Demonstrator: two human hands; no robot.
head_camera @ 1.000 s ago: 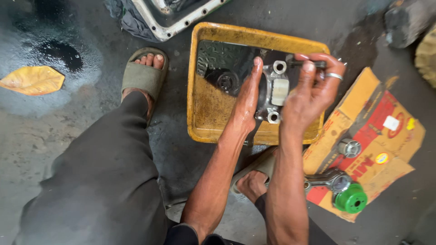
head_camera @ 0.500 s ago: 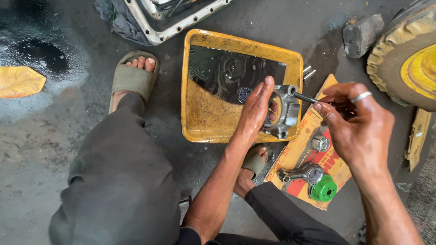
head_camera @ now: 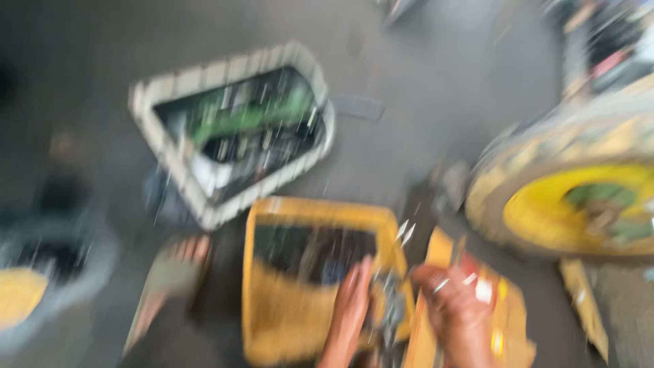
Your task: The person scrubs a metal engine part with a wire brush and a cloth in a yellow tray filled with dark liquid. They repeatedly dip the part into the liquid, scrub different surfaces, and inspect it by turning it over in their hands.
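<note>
Grey metal part [head_camera: 388,310] sits between our hands at the right rim of the yellow tray [head_camera: 286,320]: left hand [head_camera: 351,303] braces it flat, apparently steadying it; right hand [head_camera: 453,303] looks curled beside it, grip unclear through blur. Beyond the tray lie a white-rimmed pan [head_camera: 204,197] and yellow wheel [head_camera: 579,204].

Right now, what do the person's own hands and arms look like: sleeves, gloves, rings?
The frame is badly blurred. Both hands, left and right, look bare, with no gloves, and the forearm parts in view show no sleeves. A small pale glint on a finger of the right hand may be a ring, but the blur leaves that unsure. No watch or markings can be made out.
</note>
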